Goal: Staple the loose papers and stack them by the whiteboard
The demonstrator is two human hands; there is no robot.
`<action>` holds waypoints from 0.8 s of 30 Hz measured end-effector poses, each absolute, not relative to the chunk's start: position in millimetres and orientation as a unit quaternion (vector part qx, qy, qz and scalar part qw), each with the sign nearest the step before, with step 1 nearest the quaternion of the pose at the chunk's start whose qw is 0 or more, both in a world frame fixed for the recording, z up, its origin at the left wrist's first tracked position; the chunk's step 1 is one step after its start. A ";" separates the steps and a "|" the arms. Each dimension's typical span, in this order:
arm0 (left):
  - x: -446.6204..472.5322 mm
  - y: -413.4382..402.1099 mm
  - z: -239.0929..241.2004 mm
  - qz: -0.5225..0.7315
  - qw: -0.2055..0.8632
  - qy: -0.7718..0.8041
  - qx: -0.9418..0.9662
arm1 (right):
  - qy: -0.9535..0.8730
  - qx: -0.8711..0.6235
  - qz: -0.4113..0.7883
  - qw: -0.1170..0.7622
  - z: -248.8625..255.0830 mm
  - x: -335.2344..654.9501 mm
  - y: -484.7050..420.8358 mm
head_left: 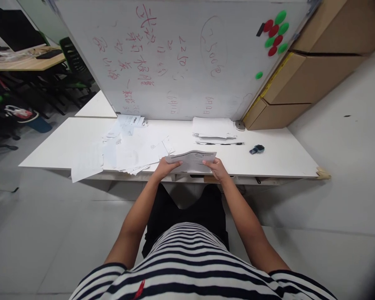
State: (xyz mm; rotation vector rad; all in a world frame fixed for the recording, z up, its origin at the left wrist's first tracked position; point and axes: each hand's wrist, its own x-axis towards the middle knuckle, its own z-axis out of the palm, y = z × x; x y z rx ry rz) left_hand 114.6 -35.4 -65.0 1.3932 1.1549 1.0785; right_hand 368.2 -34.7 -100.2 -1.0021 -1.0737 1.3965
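Observation:
A printed sheet of paper [191, 161], possibly several together, is held up at the front edge of the white table [268, 160]. My left hand [166, 167] grips its left edge, thumb on the near face. On the opposite edge, my right hand [218, 168] pinches it the same way. The sheet bows slightly between my hands. Just beyond it lies a stack of white paper [213, 127]. To the left, loose papers [134, 152] spread untidily over the table, and one sheet [86, 166] hangs past the front edge.
A whiteboard [175, 54] with writing and magnets stands at the table's back. Cardboard boxes [318, 77] are stacked at the right. A dark wristwatch [257, 149] and a small grey object [240, 125] lie on the right side. A bin [39, 123] stands at far left.

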 end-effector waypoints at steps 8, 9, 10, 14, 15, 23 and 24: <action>127.7 -67.4 -61.0 0.420 0.468 0.484 0.608 | -0.421 -0.516 0.534 0.521 -118.9 363.9 -75.0; 130.9 -73.1 -59.5 0.408 0.469 0.481 0.618 | -0.437 -0.534 0.524 0.500 -120.0 367.9 -84.1; 134.2 -77.8 -57.9 0.401 0.465 0.479 0.627 | -0.452 -0.555 0.507 0.480 -120.1 373.2 -93.1; 145.7 -77.6 -53.7 0.413 0.393 0.487 0.662 | -0.456 -0.649 0.398 0.460 -114.2 403.5 -123.8; 147.8 -71.4 -54.7 0.413 0.359 0.490 0.679 | -0.440 -0.670 0.370 0.470 -112.4 412.1 -128.9; 153.5 3.6 -95.5 0.241 0.176 0.534 0.791 | -0.262 -0.667 0.415 0.560 -114.5 452.0 -143.2; 152.7 8.2 -99.9 0.226 0.175 0.531 0.797 | -0.251 -0.655 0.440 0.560 -115.6 452.7 -144.2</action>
